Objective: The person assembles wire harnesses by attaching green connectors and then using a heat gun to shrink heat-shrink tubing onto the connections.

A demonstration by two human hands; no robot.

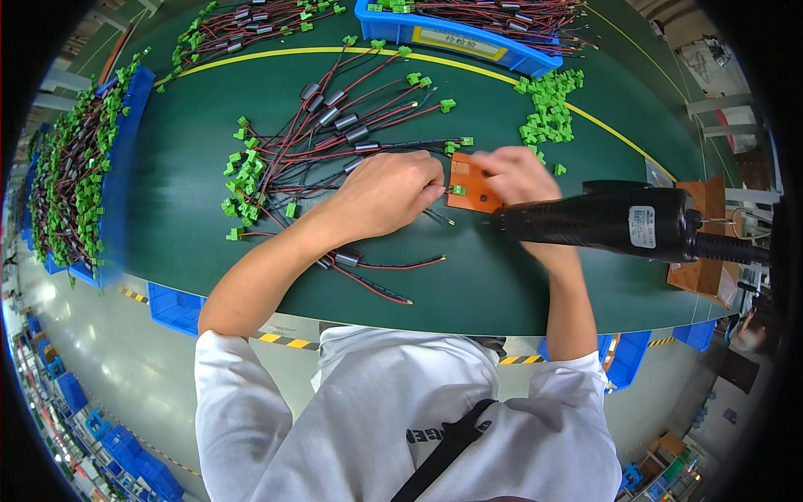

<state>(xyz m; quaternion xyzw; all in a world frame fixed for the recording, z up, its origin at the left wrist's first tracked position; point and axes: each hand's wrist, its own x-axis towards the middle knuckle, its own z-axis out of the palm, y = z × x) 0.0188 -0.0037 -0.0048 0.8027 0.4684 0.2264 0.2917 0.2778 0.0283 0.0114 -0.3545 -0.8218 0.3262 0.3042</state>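
Observation:
My left hand (389,191) is closed, its thumb and fingertips pinching a thin wire lead beside a small green terminal connector (458,191). That connector rests at the left edge of an orange-brown fixture block (465,173) with dark holes. Over the block's right side is my right hand (520,177), its fingers smeared by motion, so their grip is unclear. A black electric screwdriver (598,222) lies across the view in front of my right wrist, tip toward the block. Red and black wire leads with black cylinders (345,122) fan out beyond my left hand.
Loose green connectors (550,109) are heaped at the far right. Blue bins of wire leads stand at the left (125,159) and far side (535,60). A cardboard box (707,243) sits at right. Yellow tape (335,50) crosses the green table (192,109).

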